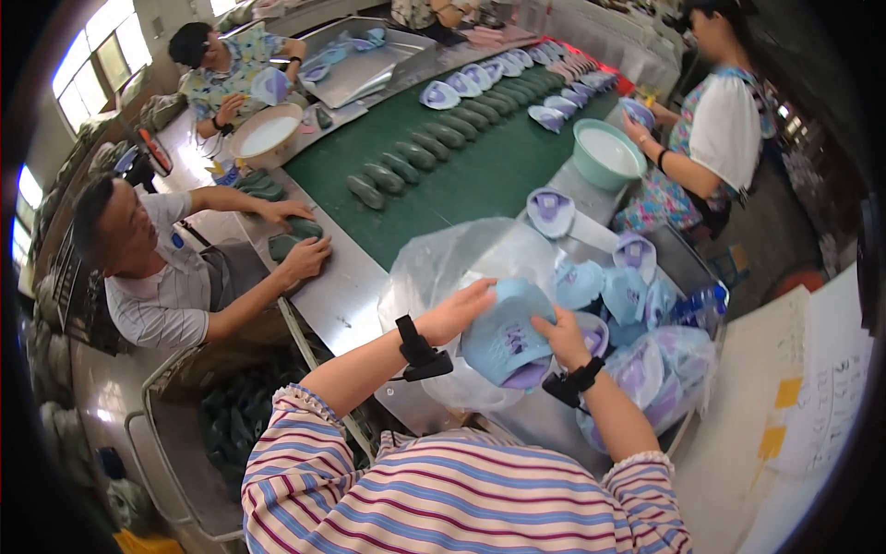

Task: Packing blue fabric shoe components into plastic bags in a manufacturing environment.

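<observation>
A light blue shoe upper [506, 328] with purple lining and a small purple pattern is in front of me. My right hand [565, 338] grips its right edge, thumb on top. Stretched out, the fingers of my left hand [458, 312] lie against its upper left edge; the thumb is hidden. Beneath them spreads a clear plastic bag [425, 277]. Right of my hands is a pile of similar blue uppers [624, 294], above a clear bag of blue and purple uppers [655, 374]. One purple-lined upper [551, 212] lies beyond, near the belt.
Dark green shoe lasts [429, 146] line the green belt [341, 222], with rows of uppers beside them. A person at left handles lasts [293, 242]. Across stand two workers, near a beige basin [268, 157] and a mint basin [609, 175]. A cart [152, 434] holds more lasts.
</observation>
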Demonstrator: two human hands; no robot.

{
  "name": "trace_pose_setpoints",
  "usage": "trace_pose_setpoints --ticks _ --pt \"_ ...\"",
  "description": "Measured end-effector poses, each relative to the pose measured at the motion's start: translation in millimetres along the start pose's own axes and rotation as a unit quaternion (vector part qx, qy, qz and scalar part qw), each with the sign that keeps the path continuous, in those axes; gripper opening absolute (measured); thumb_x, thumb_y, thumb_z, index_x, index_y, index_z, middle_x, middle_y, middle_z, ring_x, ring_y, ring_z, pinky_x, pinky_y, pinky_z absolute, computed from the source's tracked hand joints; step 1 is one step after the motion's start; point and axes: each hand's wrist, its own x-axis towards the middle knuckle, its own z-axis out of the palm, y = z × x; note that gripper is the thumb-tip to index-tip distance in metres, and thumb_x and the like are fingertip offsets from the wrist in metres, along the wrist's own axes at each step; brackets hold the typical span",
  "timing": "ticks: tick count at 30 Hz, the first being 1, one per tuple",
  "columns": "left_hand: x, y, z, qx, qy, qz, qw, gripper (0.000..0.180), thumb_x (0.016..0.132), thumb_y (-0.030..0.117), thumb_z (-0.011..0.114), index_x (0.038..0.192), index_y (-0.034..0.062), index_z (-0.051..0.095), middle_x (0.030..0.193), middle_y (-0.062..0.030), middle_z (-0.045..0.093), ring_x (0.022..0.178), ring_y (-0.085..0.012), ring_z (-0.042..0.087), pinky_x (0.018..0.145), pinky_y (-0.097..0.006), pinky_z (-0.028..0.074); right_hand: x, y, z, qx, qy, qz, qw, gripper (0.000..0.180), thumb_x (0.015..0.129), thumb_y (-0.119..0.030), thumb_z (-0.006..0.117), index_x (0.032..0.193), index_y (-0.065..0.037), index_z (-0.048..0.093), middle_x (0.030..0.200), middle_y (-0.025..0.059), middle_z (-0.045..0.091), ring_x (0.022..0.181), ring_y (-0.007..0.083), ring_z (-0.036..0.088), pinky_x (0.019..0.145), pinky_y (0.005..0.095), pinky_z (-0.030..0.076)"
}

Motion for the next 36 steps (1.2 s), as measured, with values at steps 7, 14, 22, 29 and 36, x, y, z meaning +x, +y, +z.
trace_pose_setpoints --ticks 7,14,22,29,36 --pt "-1 26 -63 -0.100 0.224 0.148 0.958 0.045 0.079 0.005 0.064 0.118 0.0051 0.040 0.111 -0.0092 0.051 0.101 -0.0185 0.051 0.086 -0.034 0.043 46 82 13 0.176 0.035 -0.050 0.982 0.062 0.085 -0.033 0.056 0.132 -0.002 0.029 0.135 0.0130 0.034 0.124 0.0212 0.034 0.100 0.0301 0.026" --pt "27 36 -150 -0.202 0.412 0.173 0.872 0.033 0.077 0.000 0.063 0.107 0.0041 0.050 0.101 -0.0058 0.059 0.088 -0.0188 0.058 0.075 -0.034 0.048 1 120 11 -0.652 -0.308 0.080 0.688 0.021 0.077 -0.028 0.057 0.079 -0.008 0.064 0.078 0.0150 0.063 0.072 0.0340 0.060 0.068 0.0479 0.045" --pt "30 126 -340 -0.154 0.512 0.011 0.845 0.071 0.077 0.025 0.065 0.125 0.0038 0.018 0.116 -0.0320 0.042 0.093 -0.0391 0.050 0.066 -0.047 0.041 -13 49 28 -0.642 -0.081 -0.187 0.739 0.017 0.064 -0.018 0.060 0.079 -0.013 0.064 0.109 0.0069 0.053 0.113 0.0315 0.040 0.084 0.0484 0.036" --pt "55 -5 -197 0.620 0.019 0.043 0.783 0.096 0.069 0.040 0.072 0.137 0.0028 0.015 0.140 -0.0234 0.019 0.126 -0.0336 0.029 0.102 -0.038 0.029 -50 -7 24 -0.347 0.028 -0.119 0.930 0.019 0.071 -0.001 0.055 0.085 -0.008 0.065 0.103 0.0064 0.057 0.104 0.0277 0.050 0.085 0.0411 0.040" --pt "39 -87 -82 0.426 -0.281 0.014 0.860 0.075 0.078 0.029 0.065 0.135 0.0031 0.023 0.128 -0.0155 0.039 0.111 -0.0237 0.046 0.093 -0.033 0.038 -89 -56 38 0.071 0.014 -0.120 0.990 0.030 0.078 -0.001 0.057 0.108 0.000 0.054 0.107 0.0104 0.057 0.096 0.0219 0.054 0.087 0.0334 0.040"
